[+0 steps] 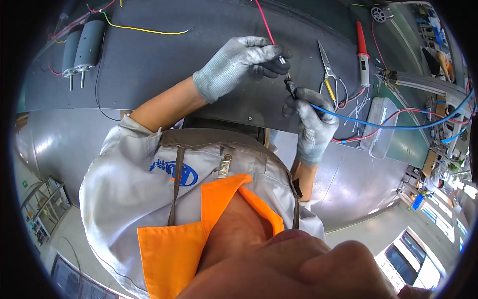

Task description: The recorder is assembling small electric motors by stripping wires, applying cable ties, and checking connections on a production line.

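Left hand (pixel 239 62), gloved, was pinching the red wire (pixel 266 24) near its lower end; right hand (pixel 313 119), gloved too, was pinching a dark piece (pixel 291 87) between thumb and fingers. All of that was over the dark bench (pixel 164 65). Next down in size: two grey motor-like cylinders (pixel 88 50) at far left, then a clear tray (pixel 381 124) at right. Scissors (pixel 326 67) and a red-and-white tool (pixel 363 55) lay beyond the right hand. Smallest: the wire's silvery end (pixel 282 60), looked just apart from the dark piece's metal tip (pixel 288 76).

Risks, my read: a blue cable (pixel 368 123) ran rightward from the right hand — a snag on it could have dragged the piece off line. Little wire stuck out past the fingers, so a loose gloved pinch could have let it twist.

Couldn't make out what the dark piece was, or whether the blue cable joined it — fingers covered that spot. Red wire's other end ran out of view at the top.
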Action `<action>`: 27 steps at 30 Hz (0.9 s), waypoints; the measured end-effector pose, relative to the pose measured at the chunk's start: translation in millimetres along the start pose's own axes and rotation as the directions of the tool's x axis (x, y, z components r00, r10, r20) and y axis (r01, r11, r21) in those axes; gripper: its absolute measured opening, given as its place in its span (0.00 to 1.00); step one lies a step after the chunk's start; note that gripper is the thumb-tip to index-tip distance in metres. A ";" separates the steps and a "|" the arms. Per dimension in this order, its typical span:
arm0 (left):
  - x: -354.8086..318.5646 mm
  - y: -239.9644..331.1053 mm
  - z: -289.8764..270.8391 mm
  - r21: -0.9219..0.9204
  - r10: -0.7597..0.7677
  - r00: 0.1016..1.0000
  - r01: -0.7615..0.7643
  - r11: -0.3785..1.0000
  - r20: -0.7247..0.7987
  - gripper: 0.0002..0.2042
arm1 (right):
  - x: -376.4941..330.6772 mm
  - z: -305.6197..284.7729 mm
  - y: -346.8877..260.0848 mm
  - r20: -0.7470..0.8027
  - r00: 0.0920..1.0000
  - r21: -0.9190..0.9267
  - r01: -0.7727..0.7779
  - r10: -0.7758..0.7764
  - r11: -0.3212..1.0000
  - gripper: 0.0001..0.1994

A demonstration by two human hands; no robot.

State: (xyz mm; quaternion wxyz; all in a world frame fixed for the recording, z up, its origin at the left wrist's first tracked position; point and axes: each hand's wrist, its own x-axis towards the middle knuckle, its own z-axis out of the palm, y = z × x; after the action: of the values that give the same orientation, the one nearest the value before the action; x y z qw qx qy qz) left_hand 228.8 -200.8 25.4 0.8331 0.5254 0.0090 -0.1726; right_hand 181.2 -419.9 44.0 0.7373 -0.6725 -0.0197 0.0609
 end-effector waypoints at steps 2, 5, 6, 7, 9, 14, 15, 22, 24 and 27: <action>1.1 0.6 6.2 0.007 0.002 1.000 -0.002 1.000 -0.019 0.18 | 1.0 6.2 6.1 -0.073 0.997 0.054 0.027 -0.023 0.998 0.12; -0.9 7.0 12.5 0.026 -0.007 0.999 0.008 1.000 -0.054 0.17 | 4.5 7.5 12.0 -0.087 0.996 0.160 0.048 -0.034 0.986 0.13; -1.7 9.0 13.3 0.038 -0.019 0.998 0.022 0.999 -0.063 0.16 | 5.5 6.6 14.7 -0.081 0.996 0.217 0.056 -0.039 0.974 0.14; -1.3 9.0 12.6 0.039 -0.017 0.998 0.019 0.999 -0.065 0.16 | 6.9 6.2 16.7 -0.078 0.996 0.218 0.056 -0.040 0.974 0.14; 0.1 7.3 11.2 0.064 -0.003 0.998 0.007 0.998 -0.065 0.16 | 9.4 5.0 19.2 -0.057 0.997 0.241 0.073 -0.061 0.968 0.13; -1.0 8.4 14.7 -0.014 0.000 0.999 0.000 1.000 -0.036 0.16 | 10.1 8.6 22.3 -0.081 0.995 0.252 0.075 -0.057 0.965 0.13; -1.7 7.9 15.8 -0.021 0.001 1.000 -0.001 1.000 -0.027 0.15 | 10.5 8.3 23.3 -0.083 0.995 0.264 0.078 -0.057 0.961 0.12; -1.1 -1.2 25.3 0.064 0.047 0.999 -0.047 0.997 0.010 0.15 | 16.1 14.3 26.5 -0.133 0.990 0.202 0.071 -0.044 0.977 0.11; 0.6 -15.6 28.6 -0.085 0.045 0.997 -0.049 0.995 -0.055 0.15 | 18.9 13.9 29.8 -0.145 0.989 0.256 0.066 -0.029 0.964 0.11; 2.7 -24.8 24.5 -0.306 -0.016 1.000 0.012 0.952 -0.011 0.15 | 25.0 6.3 30.3 -0.096 0.995 0.255 0.016 0.009 0.967 0.12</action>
State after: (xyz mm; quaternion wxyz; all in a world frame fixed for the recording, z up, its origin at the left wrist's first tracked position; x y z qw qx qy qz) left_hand 219.9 -232.7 14.2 0.9032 0.3910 0.0449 -0.1714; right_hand 203.4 -408.1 13.1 0.8180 -0.5741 0.0226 0.0291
